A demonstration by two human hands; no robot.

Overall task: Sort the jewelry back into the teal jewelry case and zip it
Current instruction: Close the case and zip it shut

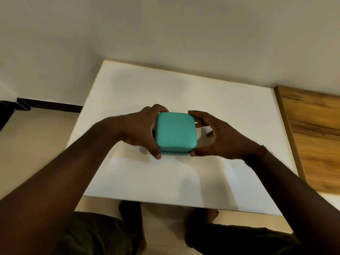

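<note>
On white table (128,100) | one teal case (175,130) | two hands' grip clasping it: left hand (141,129), right hand (219,138)

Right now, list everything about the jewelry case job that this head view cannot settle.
- Contents of the teal jewelry case: lid is down, so any jewelry inside is hidden.
- Zipper state: the zip line cannot be made out; the left hand and right hand cover the sides, the lid hides the far side.
- Far fingertips of the left hand: hidden behind the case.
- Wooden panel: cut off by the right edge and blurred.
</note>
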